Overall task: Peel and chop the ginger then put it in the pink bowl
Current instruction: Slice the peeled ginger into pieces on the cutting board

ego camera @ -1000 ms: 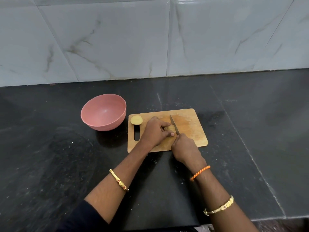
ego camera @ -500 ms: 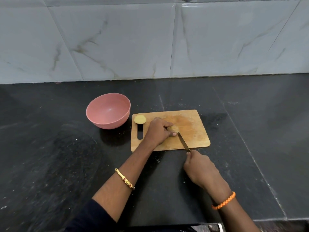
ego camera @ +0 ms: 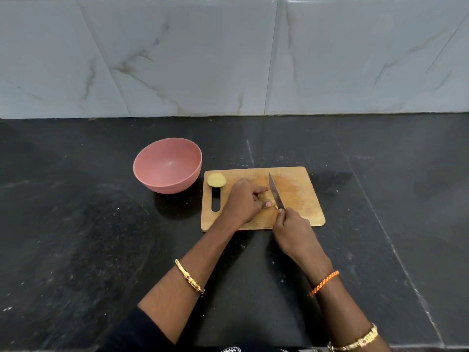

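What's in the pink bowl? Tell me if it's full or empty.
Empty. The pink bowl shows only its bare inside; the ginger remains on the cutting board.

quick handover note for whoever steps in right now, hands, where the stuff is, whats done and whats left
Left hand: curled over a ginger piece, holding it on the cutting board.
Right hand: grips the knife, blade down beside the left fingers.
A second ginger chunk lies cut face up at the board's far left corner, above the handle slot.
Pink bowl: left of the board, nothing in it.
Done: ginger split into pieces, the held piece being cut.
Left: finish chopping both pieces and move everything into the bowl.
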